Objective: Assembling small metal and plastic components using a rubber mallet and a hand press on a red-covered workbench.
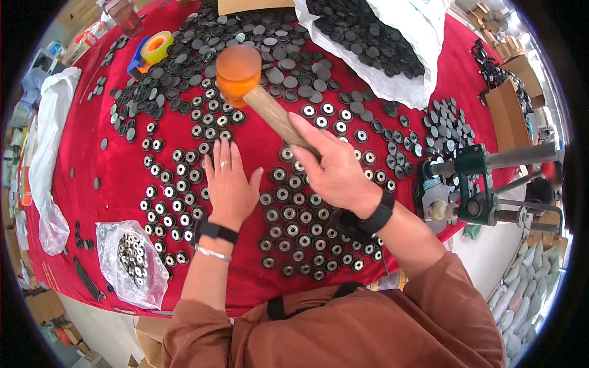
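My right hand [337, 165] is wrapped round the wooden handle of a mallet [270, 110]. The mallet's orange, translucent head [238, 69] is raised over the far middle of the table. Flat and stretched out, my left hand [232, 184] lies on the red cloth, its fingertips at a black round part with a silver ring [225, 136]. Many more such ringed parts, bearing-like, stand in loose rows on both sides of my hands, with a large group [305, 216] at right. Plain dark discs [184, 67] are heaped beyond them.
A red-clothed table [116, 190] spreads before me. A green lever press [475, 184] stands at its right edge, near cardboard boxes [508, 113]. At the back is a white sack of black discs [399, 86]. Leftward are a tape dispenser [153, 49], a clear bag of ringed parts [132, 264] and scissors [87, 279].
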A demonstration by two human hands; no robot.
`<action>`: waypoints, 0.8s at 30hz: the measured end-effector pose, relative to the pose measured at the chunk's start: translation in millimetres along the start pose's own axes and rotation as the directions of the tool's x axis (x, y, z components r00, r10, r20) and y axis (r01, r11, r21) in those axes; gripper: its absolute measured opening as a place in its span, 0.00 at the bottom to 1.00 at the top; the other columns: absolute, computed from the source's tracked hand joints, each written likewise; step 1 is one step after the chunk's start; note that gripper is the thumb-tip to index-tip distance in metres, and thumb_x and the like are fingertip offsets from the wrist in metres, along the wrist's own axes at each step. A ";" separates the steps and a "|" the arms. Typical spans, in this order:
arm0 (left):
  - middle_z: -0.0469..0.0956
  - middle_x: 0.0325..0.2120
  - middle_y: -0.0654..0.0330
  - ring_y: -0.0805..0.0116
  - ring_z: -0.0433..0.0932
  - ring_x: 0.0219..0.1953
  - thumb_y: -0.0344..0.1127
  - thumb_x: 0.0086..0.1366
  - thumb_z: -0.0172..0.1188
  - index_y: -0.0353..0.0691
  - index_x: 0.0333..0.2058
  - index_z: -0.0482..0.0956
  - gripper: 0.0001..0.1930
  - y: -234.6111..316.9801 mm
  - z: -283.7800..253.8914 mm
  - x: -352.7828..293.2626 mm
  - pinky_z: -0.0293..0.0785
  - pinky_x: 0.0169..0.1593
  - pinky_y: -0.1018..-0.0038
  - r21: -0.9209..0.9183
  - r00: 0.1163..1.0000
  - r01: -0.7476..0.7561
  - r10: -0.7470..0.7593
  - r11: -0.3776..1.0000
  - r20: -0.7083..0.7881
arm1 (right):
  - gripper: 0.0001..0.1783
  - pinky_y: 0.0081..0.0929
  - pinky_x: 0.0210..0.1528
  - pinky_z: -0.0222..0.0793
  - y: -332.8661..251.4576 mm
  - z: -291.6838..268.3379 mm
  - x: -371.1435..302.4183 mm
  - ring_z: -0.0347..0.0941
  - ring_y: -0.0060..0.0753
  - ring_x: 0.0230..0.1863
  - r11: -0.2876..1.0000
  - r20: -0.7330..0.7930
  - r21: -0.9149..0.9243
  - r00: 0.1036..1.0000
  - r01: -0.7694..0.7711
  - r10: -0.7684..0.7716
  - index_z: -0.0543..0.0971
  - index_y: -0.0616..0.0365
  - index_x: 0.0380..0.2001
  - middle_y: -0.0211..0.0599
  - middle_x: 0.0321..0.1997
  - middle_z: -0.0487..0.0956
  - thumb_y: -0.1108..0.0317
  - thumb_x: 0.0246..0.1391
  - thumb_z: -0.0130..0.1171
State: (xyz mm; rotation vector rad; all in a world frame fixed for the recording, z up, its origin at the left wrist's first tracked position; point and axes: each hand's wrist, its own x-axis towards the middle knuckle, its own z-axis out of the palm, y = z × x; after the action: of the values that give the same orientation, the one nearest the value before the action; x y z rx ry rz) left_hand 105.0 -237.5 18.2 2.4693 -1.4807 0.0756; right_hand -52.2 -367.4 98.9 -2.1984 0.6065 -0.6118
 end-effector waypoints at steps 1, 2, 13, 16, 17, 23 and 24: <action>0.60 0.63 0.42 0.49 0.54 0.67 0.47 0.60 0.61 0.26 0.60 0.62 0.37 -0.9 0.7 -10.1 0.49 0.68 0.52 -0.003 1.000 -0.005 0.005 1.000 0.007 | 0.29 0.31 0.36 0.70 2.2 7.2 2.7 0.73 0.38 0.30 0.998 0.045 -0.024 0.997 -0.054 0.055 0.65 0.52 0.64 0.46 0.33 0.77 0.72 0.58 0.55; 0.57 0.64 0.42 0.49 0.54 0.68 0.47 0.61 0.60 0.26 0.60 0.61 0.37 -1.1 2.9 -17.7 0.48 0.69 0.52 -0.014 0.998 0.031 -0.030 0.999 0.049 | 0.29 0.33 0.36 0.70 3.7 15.8 6.7 0.74 0.41 0.30 0.998 0.054 -0.033 0.997 -0.046 0.048 0.65 0.52 0.64 0.47 0.33 0.76 0.72 0.58 0.55; 0.55 0.66 0.43 0.51 0.51 0.69 0.44 0.65 0.53 0.28 0.60 0.62 0.31 1.9 23.8 -42.5 0.43 0.70 0.54 -0.089 0.997 0.072 -0.075 0.993 -0.029 | 0.30 0.44 0.39 0.71 -5.9 35.6 18.1 0.76 0.56 0.37 0.991 0.144 -0.089 0.983 -0.099 0.111 0.63 0.50 0.65 0.56 0.35 0.77 0.69 0.59 0.53; 0.58 0.64 0.42 0.51 0.52 0.69 0.43 0.65 0.52 0.26 0.59 0.63 0.30 0.9 23.3 -42.8 0.43 0.70 0.55 -0.125 0.997 0.069 -0.072 0.990 -0.017 | 0.28 0.45 0.37 0.71 -12.0 46.4 28.6 0.75 0.57 0.35 0.935 0.234 -0.329 0.947 -0.135 0.219 0.64 0.50 0.64 0.57 0.33 0.76 0.68 0.60 0.52; 0.59 0.64 0.42 0.51 0.53 0.69 0.42 0.65 0.52 0.26 0.59 0.63 0.30 0.2 23.0 -42.4 0.43 0.70 0.55 -0.130 0.997 0.078 -0.078 0.988 0.008 | 0.27 0.45 0.37 0.71 -13.5 47.2 31.7 0.75 0.57 0.34 0.947 0.204 -0.308 0.965 -0.094 0.163 0.65 0.51 0.63 0.57 0.33 0.76 0.67 0.60 0.53; 0.61 0.62 0.42 0.51 0.55 0.68 0.41 0.65 0.53 0.26 0.58 0.64 0.29 -0.7 24.2 -43.6 0.45 0.70 0.55 -0.153 0.997 0.068 -0.071 0.986 -0.012 | 0.27 0.49 0.35 0.72 -19.8 36.7 16.7 0.74 0.62 0.30 0.998 0.141 -0.051 0.990 0.036 -0.029 0.64 0.52 0.63 0.59 0.29 0.75 0.64 0.60 0.51; 0.61 0.62 0.42 0.50 0.55 0.68 0.41 0.65 0.53 0.26 0.58 0.64 0.29 -0.6 24.2 -44.7 0.45 0.70 0.55 -0.156 0.997 0.059 -0.064 0.986 -0.029 | 0.29 0.48 0.34 0.72 -20.0 37.7 12.0 0.73 0.62 0.29 0.996 0.114 -0.048 0.991 0.073 -0.068 0.62 0.52 0.64 0.58 0.28 0.75 0.64 0.60 0.51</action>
State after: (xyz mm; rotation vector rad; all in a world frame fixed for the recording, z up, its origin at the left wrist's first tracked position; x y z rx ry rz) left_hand 81.9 -204.8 -13.2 2.3752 -1.3415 -0.0089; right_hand -16.0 -342.1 94.6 -2.2940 0.4931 -0.5099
